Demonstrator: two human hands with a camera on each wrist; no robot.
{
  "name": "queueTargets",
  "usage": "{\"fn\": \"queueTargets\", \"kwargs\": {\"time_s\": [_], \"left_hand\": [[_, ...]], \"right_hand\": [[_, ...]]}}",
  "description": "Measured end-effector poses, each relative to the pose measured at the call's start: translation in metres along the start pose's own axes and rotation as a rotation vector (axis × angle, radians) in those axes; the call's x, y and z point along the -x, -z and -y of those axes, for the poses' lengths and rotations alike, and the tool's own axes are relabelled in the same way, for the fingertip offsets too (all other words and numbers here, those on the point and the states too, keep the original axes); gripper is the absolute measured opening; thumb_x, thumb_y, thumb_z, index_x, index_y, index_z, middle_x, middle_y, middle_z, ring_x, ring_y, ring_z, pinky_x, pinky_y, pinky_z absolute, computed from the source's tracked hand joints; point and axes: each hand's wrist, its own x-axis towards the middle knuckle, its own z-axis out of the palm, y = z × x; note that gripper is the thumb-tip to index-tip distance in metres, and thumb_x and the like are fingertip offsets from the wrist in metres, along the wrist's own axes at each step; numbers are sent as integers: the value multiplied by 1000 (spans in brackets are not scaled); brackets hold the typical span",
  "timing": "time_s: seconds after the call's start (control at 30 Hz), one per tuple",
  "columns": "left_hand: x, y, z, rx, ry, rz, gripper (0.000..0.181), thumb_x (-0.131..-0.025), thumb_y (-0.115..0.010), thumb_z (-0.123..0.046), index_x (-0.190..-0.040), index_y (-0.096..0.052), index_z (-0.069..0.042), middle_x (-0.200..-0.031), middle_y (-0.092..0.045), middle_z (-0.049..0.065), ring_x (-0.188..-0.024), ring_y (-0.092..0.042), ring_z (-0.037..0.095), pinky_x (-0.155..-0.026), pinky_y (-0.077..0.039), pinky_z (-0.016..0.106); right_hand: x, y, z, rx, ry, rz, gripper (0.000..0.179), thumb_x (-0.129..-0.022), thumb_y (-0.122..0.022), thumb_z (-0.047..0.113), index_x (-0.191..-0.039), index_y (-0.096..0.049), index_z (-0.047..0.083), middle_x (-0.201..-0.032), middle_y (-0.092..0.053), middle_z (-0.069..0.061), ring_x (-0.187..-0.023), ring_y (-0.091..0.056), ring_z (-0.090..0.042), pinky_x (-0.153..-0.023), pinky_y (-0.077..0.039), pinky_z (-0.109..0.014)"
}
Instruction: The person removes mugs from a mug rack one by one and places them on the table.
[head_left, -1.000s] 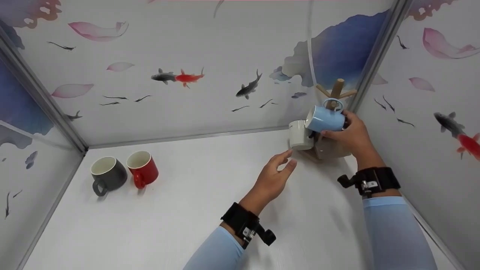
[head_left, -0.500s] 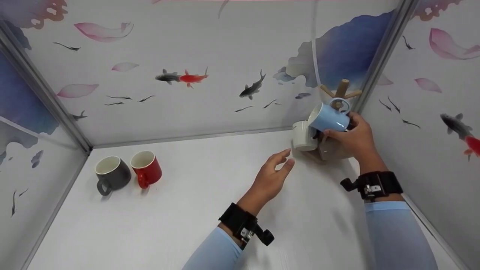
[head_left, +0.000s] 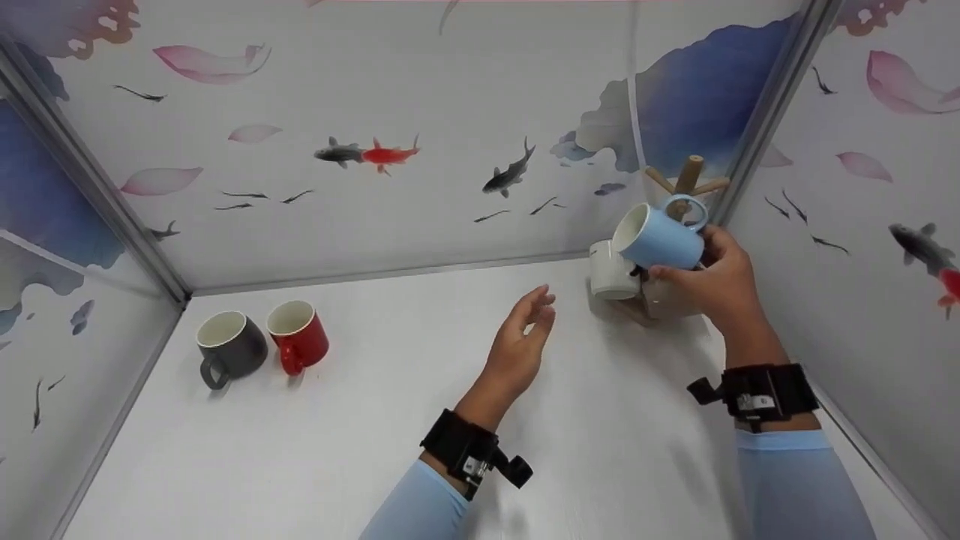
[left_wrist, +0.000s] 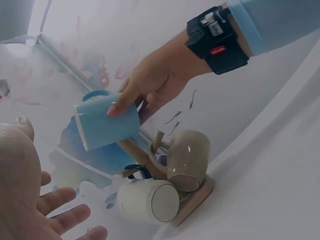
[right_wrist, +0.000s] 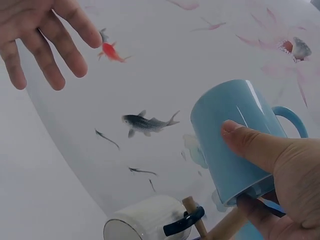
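Note:
My right hand (head_left: 720, 281) grips a light blue mug (head_left: 660, 238) near its base, thumb along the side. The mug lies tilted, mouth to the left and handle upward, in front of a wooden mug tree (head_left: 688, 176). On that tree hang a white mug (head_left: 611, 271) with a dark handle and, in the left wrist view, a beige mug (left_wrist: 189, 157); in the head view my right hand partly hides the beige one. Left of the tree, my left hand (head_left: 517, 349) hovers with fingers extended and holds nothing.
At the table's left stand a dark grey mug (head_left: 232, 346) and a red mug (head_left: 298, 339), both upright, side by side. Printed walls enclose the white table (head_left: 360, 450) at the back and sides; the mug tree stands in the back right corner.
My left hand has drawn away to the left from the mug tree. The light blue mug, still in my right hand, has shifted slightly left against the tree and tilted more. The head view has shifted slightly.

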Motion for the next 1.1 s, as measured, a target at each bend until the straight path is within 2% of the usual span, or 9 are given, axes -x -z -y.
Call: {"fn": "queueTargets", "kwargs": {"time_s": [0.07,0.17,0.33,0.43,0.6,0.73,0.87,1.1], "left_hand": [[1,7,0,14,-8,-30,73,-118,-42,-67,-176,-40,-23,-172,-55,-2,-163,-48,24,-137,-39,56],[5,19,1,23,-23,-52,91,-108,-44,-82,-176,-41,-21,-172,-55,-1,-163,-49,23,-134,-42,56],[13,38,6,39,-47,-71,108,-97,-56,-90,-176,-41,-18,-173,-55,3,-162,-52,23,-128,-49,53],[17,47,11,42,-56,-88,109,-95,-66,-87,-176,-41,-17,-173,-55,5,-161,-53,25,-127,-52,51],[23,55,14,58,-43,-107,103,-97,-80,-72,-176,-41,-18,-174,-54,5,-161,-53,27,-125,-55,50],[27,61,11,74,-37,-127,96,-101,-85,-58,-175,-41,-15,-171,-56,6,-160,-54,28,-124,-56,50],[29,66,8,72,-65,-161,93,-102,-86,-50,-174,-41,-12,-169,-57,9,-159,-54,30,-126,-54,52],[32,74,2,101,-81,-229,92,-102,-86,-49,-172,-42,-9,-168,-56,11,-155,-58,30,-124,-56,45]], "right_hand": [[7,-3,4,-8,4,20,118,-87,-103,41,-177,-33,11,-180,-42,-20,-166,-43,-42,-136,-38,-65],[16,-13,10,-39,34,58,116,-86,-104,37,-176,-34,10,-180,-43,-19,-166,-43,-42,-135,-39,-66],[30,-49,19,-87,88,142,110,-85,-105,27,-171,-39,11,-178,-44,-21,-165,-43,-47,-133,-37,-73],[39,-74,25,-97,96,199,108,-83,-106,26,-169,-41,13,-177,-45,-21,-164,-44,-49,-131,-38,-76],[50,-115,32,-217,102,280,106,-80,-106,20,-166,-45,12,-174,-49,-19,-162,-46,-45,-131,-41,-72],[54,-143,35,-303,110,332,103,-79,-106,14,-164,-46,13,-172,-50,-16,-162,-46,-40,-132,-41,-68],[57,-163,38,-383,127,354,99,-79,-104,8,-160,-48,12,-169,-52,-15,-162,-47,-37,-132,-42,-64],[62,-186,44,-463,142,371,95,-78,-102,5,-155,-48,12,-169,-53,-12,-161,-48,-33,-129,-46,-60]]}}
